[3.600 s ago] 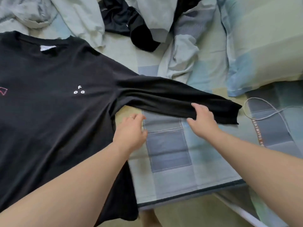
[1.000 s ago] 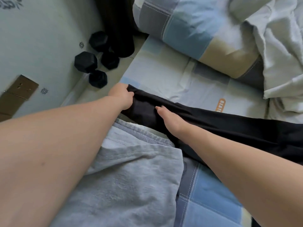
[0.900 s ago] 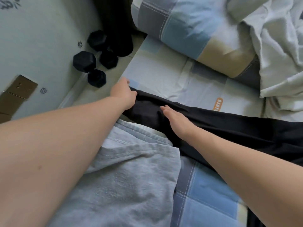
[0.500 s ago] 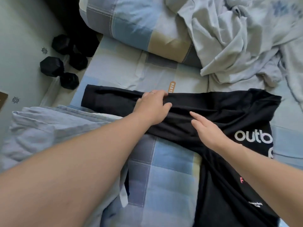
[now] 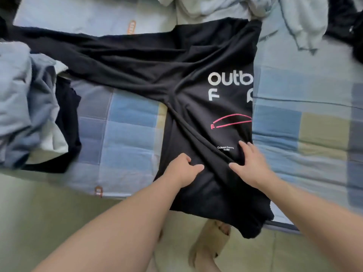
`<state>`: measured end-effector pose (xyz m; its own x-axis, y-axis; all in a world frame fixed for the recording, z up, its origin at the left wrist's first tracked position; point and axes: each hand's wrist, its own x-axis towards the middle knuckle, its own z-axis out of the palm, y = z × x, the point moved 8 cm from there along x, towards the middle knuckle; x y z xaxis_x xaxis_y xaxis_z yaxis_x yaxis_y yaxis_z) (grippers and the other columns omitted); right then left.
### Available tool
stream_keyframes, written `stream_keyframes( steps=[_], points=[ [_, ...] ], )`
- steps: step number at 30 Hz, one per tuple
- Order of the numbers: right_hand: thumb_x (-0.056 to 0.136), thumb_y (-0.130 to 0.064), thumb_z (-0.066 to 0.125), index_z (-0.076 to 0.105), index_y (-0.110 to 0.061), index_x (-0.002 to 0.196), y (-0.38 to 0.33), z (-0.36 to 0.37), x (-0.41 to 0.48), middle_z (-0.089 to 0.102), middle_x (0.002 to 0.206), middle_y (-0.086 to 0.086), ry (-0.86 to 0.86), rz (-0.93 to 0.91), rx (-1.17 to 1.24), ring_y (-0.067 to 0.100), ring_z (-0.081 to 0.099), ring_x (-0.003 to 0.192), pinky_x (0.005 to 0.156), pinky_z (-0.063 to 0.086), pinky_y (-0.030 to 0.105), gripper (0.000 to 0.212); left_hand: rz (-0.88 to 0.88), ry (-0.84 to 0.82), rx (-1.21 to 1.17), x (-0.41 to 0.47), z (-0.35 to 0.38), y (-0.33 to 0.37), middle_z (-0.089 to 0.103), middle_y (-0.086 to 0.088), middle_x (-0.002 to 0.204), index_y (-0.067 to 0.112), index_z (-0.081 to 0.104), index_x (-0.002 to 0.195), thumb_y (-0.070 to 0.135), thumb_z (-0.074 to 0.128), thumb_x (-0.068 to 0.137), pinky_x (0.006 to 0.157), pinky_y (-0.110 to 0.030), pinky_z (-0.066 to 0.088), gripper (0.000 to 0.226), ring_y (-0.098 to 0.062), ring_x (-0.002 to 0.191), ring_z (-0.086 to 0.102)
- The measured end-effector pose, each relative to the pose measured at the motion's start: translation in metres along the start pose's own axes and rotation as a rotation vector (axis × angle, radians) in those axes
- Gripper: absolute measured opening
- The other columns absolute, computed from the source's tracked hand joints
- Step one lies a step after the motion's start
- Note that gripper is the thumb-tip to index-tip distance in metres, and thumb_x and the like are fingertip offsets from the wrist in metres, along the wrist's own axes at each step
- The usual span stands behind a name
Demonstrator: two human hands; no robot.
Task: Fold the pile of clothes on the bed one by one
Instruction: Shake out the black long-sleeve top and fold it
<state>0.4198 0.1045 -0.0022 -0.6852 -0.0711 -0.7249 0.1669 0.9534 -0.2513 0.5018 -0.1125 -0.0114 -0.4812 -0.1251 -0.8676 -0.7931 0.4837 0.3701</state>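
Patchwork bedding in blues and pale greens is filling most of the view, with the bed cover [image 5: 127, 124] running from 9 o'clock to 3 o'clock. At the centre a black shirt [image 5: 206, 55] is lying printed side up, doubled along a straight edge on its 3 o'clock side, so the white lettering [image 5: 229, 79] and a pink line [image 5: 231, 120] are being cut off there. One long sleeve [image 5: 98, 48] is stretching away toward 10 o'clock, and the shirt's near end is hanging over the bed's edge at 5 o'clock.

Both hands are on the lower part of the shirt. The left hand [image 5: 184, 170] is resting with fingers curled and thumb out, pinching the cloth beside a raised ridge [image 5: 196, 134] of fabric that is running diagonally from the armpit down between the hands. The right hand [image 5: 251, 165] is lying flat on the other side of that ridge, fingers spread and straight, pressing the cloth down rather than grasping it.

A pile of pale clothes [image 5: 216, 6] is sitting at 12 o'clock, touching the shirt's far edge, with a dark garment [image 5: 349, 20] at 2 o'clock. At 9 o'clock a grey-blue heap [image 5: 17, 99] is lying just under the sleeve, with a black piece [image 5: 66, 118] at its edge – well apart from the hands. Pale green floor [image 5: 49, 213] is showing at 7 o'clock, and a foot [image 5: 214, 244] is standing on it at 6 o'clock
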Motion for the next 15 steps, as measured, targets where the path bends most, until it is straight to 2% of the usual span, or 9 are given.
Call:
stream_keyframes(
  steps=[1,3,5,7,9,10,12,15],
  points=[
    [0.087,-0.042,0.07,0.018,-0.025,0.159,0.016,0.003,-0.005,0.018,0.166,0.005,0.037,0.022,0.007,0.027,0.018,0.152,0.122,0.023,0.047,0.09,-0.014,0.011,-0.019,-0.003,0.013,-0.002,0.057,0.002,0.135,0.019,0.053,0.134,0.051,0.065,0.091,0.091,-0.028,0.037,0.055,-0.02,0.122,0.054],
    [0.085,-0.042,0.073,0.02,-0.026,0.157,0.039,0.008,-0.015,0.034,0.156,0.007,0.096,0.066,0.13,0.03,0.036,0.142,0.113,0.035,0.046,0.091,-0.018,0.061,-0.077,-0.005,0.033,-0.003,0.063,0.005,0.122,0.022,0.059,0.12,0.052,0.066,0.09,0.086,-0.028,0.04,0.044,-0.016,0.109,0.057],
    [0.086,-0.037,0.073,0.032,-0.028,0.148,0.055,0.016,-0.021,0.057,0.127,0.002,0.103,0.086,0.3,0.027,0.056,0.117,0.093,0.046,0.041,0.075,-0.014,0.112,-0.172,-0.003,0.047,0.002,0.069,0.003,0.104,0.02,0.062,0.105,0.055,0.066,0.088,0.085,-0.033,0.05,0.04,-0.017,0.099,0.064],
    [0.087,-0.034,0.072,0.048,-0.025,0.128,0.062,0.024,-0.025,0.061,0.096,-0.003,0.083,0.055,0.333,0.025,0.062,0.097,0.083,0.048,0.04,0.048,-0.034,0.136,-0.292,0.003,0.057,0.013,0.071,-0.002,0.097,0.015,0.061,0.1,0.063,0.066,0.083,0.089,-0.039,0.054,0.051,-0.022,0.094,0.068],
    [0.087,-0.036,0.07,0.054,-0.025,0.101,0.062,0.027,-0.028,0.059,0.088,-0.008,0.107,-0.027,0.224,0.022,0.059,0.09,0.083,0.046,0.04,0.025,-0.114,0.139,-0.415,0.008,0.064,0.021,0.069,-0.002,0.105,0.015,0.058,0.111,0.077,0.066,0.069,0.092,-0.043,0.053,0.075,-0.026,0.098,0.067],
    [0.086,-0.039,0.07,0.052,-0.027,0.091,0.061,0.027,-0.032,0.058,0.086,-0.01,0.127,-0.08,0.136,0.019,0.056,0.086,0.085,0.042,0.039,0.022,-0.167,0.132,-0.47,0.008,0.068,0.025,0.066,0.0,0.104,0.015,0.054,0.115,0.08,0.067,0.064,0.092,-0.041,0.051,0.083,-0.027,0.099,0.066],
    [0.084,-0.045,0.07,0.047,-0.03,0.076,0.056,0.031,-0.04,0.055,0.085,-0.01,0.138,-0.18,0.002,0.013,0.051,0.083,0.089,0.034,0.038,0.028,-0.224,0.1,-0.547,0.007,0.075,0.031,0.058,0.003,0.09,0.02,0.046,0.112,0.072,0.072,0.067,0.083,-0.038,0.045,0.074,-0.025,0.091,0.064],
    [0.081,-0.041,0.073,0.049,-0.031,0.076,0.048,0.044,-0.055,0.053,0.09,-0.009,0.014,-0.28,-0.007,0.015,0.054,0.084,0.085,0.044,0.038,0.027,-0.235,0.126,-0.529,0.003,0.074,0.029,0.059,0.0,0.086,0.013,0.052,0.112,0.037,0.07,0.085,0.068,-0.033,0.044,0.04,-0.025,0.086,0.067]
  ],
)
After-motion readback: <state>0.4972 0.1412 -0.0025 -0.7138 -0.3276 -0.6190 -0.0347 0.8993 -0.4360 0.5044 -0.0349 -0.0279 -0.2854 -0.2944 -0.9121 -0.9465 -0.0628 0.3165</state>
